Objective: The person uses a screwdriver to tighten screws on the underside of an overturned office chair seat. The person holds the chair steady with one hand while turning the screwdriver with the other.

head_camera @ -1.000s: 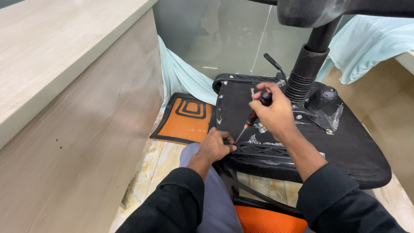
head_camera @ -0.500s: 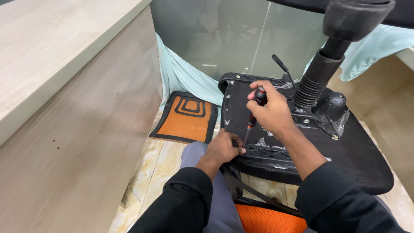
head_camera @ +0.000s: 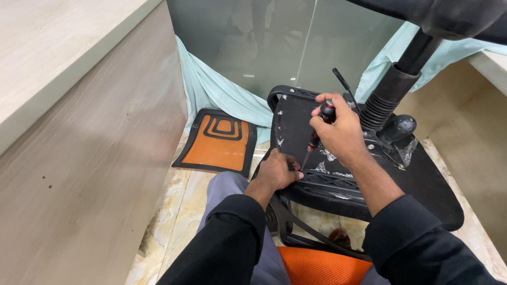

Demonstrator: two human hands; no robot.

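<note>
marble floor, frame centre: right hand (head_camera: 340,132) fingers clamped on screwdriver (head_camera: 317,138); left hand (head_camera: 277,171) curled on chair underside (head_camera: 422,174); keep shaft upright, press firmly.

Both arms reach forward in black sleeves, bare from the wrists. The left hand (head_camera: 279,171) lies low and palm down, fingers curled, thumb pointing right. The right hand (head_camera: 338,132) is raised higher and further forward, wrist bent, fingers wrapped in a closed fist with knuckles facing up and left.
</note>
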